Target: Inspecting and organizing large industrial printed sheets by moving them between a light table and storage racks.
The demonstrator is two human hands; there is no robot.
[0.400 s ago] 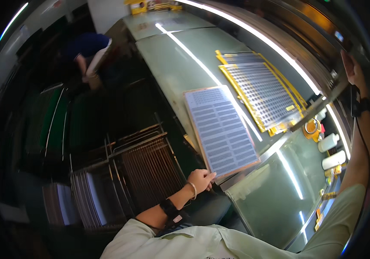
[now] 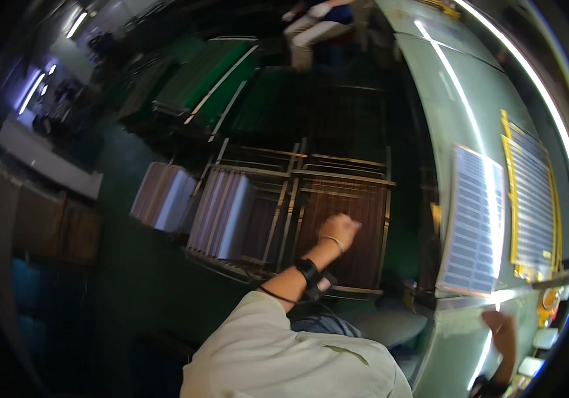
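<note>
Brown panels (image 2: 369, 229) stand in a rack (image 2: 344, 177) below the left grip (image 2: 341, 230), too blurred to tell whether it pinches anything. A patterned panel (image 2: 470, 225) lies on the table (image 2: 441, 119), rightward of that grip and just beyond the right grip (image 2: 501, 326), equally unclear. A hurried reach could scrape panel edges. No brand or writing is legible.

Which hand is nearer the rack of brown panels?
Left. The left hand is over the rack; the right hand is farther right, over the green table.
</note>
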